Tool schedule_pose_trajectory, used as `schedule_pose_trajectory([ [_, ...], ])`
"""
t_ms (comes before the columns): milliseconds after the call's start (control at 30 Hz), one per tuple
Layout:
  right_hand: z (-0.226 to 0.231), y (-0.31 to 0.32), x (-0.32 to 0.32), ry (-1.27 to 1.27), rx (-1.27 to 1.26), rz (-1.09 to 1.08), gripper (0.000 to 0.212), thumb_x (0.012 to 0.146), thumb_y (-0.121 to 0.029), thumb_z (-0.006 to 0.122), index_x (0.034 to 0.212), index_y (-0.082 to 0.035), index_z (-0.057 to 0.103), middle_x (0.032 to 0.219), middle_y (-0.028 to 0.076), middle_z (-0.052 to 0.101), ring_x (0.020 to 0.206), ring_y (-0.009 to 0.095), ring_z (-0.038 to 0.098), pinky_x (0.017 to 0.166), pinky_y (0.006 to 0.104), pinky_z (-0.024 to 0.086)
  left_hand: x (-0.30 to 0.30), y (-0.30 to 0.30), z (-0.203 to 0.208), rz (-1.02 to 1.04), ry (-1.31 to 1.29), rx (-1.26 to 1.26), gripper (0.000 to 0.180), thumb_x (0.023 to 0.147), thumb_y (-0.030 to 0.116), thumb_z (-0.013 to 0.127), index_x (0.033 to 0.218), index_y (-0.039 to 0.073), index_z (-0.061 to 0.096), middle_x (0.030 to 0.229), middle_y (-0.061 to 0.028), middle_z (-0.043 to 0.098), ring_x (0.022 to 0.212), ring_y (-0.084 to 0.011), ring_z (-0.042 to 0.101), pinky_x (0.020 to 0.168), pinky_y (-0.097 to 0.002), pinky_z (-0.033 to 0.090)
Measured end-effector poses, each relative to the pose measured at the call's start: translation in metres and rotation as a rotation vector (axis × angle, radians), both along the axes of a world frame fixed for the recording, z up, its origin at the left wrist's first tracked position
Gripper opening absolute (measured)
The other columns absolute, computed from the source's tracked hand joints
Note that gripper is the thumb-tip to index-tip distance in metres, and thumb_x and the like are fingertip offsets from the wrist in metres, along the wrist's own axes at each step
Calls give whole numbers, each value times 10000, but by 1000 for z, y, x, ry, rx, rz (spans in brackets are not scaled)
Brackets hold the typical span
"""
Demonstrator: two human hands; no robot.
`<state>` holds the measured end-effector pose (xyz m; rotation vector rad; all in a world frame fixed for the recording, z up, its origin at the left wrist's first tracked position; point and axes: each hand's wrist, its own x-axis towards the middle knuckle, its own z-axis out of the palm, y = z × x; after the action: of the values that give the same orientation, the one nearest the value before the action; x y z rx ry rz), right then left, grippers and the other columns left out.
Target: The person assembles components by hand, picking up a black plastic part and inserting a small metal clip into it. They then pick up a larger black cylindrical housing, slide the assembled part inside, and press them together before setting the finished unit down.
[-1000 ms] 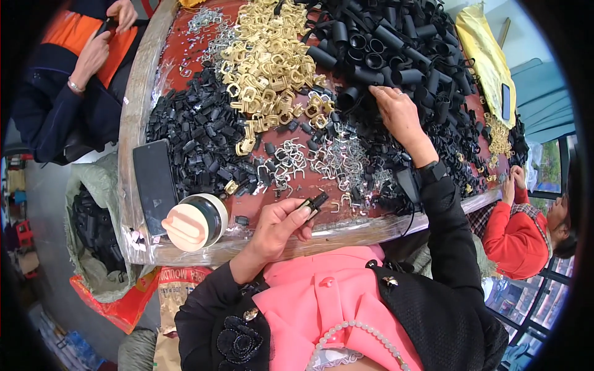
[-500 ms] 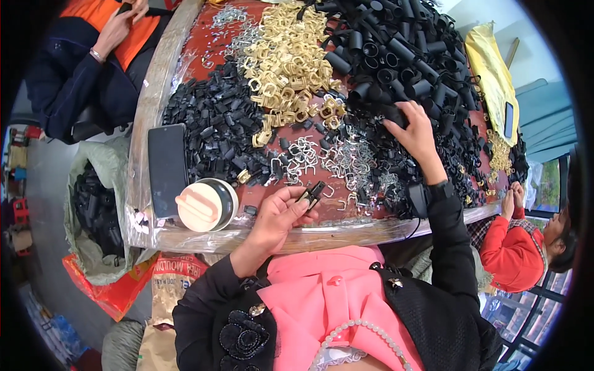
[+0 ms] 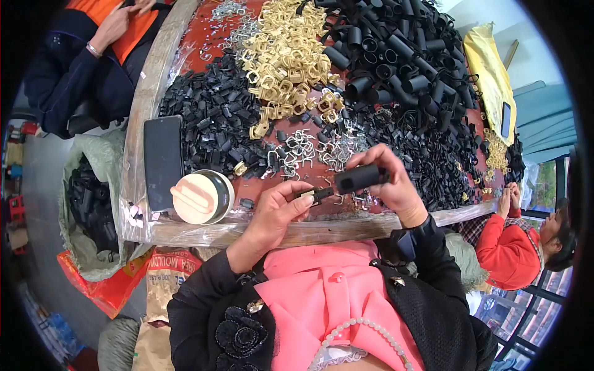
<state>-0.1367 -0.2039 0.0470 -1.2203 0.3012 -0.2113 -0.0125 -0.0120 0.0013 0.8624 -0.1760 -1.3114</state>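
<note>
The left hand [image 3: 276, 210] is pinching a small black-and-gold part [image 3: 318, 195] above the table's near side. Just right, the right hand [image 3: 396, 185] is gripping a matte black cylindrical tube [image 3: 359, 178]; both pieces are appearing unjoined. Far off, black tubes [image 3: 416, 85] and gold-coloured square rings [image 3: 284, 55] are lying loose in large heaps.
</note>
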Motion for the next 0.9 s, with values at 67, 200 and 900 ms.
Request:
schedule_pose_trajectory([
  [67, -3, 8, 0, -3, -101, 82, 346, 635, -48, 644, 905, -60, 427, 1022, 133, 523, 897, 170, 529, 736, 249, 451, 0, 0, 3, -9, -5, 1, 227, 790, 94, 585, 986, -9, 532, 761, -16, 557, 632, -51, 496, 568, -174, 407],
  [200, -12, 8, -3, -34, -334, 176, 303, 655, -26, 633, 871, -58, 423, 1007, 112, 529, 932, 158, 506, 773, 259, 438, -1, 0, 6, -27, -33, 58, 240, 781, 94, 598, 992, -6, 546, 766, -14, 559, 626, -47, 486, 567, -173, 401],
  [900, -9, 24, -14, 208, -461, 281, 379, 744, -166, 627, 1048, 10, 483, 1008, 87, 535, 941, 155, 507, 827, 266, 382, 1, 1, 4, -248, -232, 174, 260, 783, 112, 594, 1000, -23, 548, 761, -38, 578, 601, -65, 530, 555, -185, 446],
])
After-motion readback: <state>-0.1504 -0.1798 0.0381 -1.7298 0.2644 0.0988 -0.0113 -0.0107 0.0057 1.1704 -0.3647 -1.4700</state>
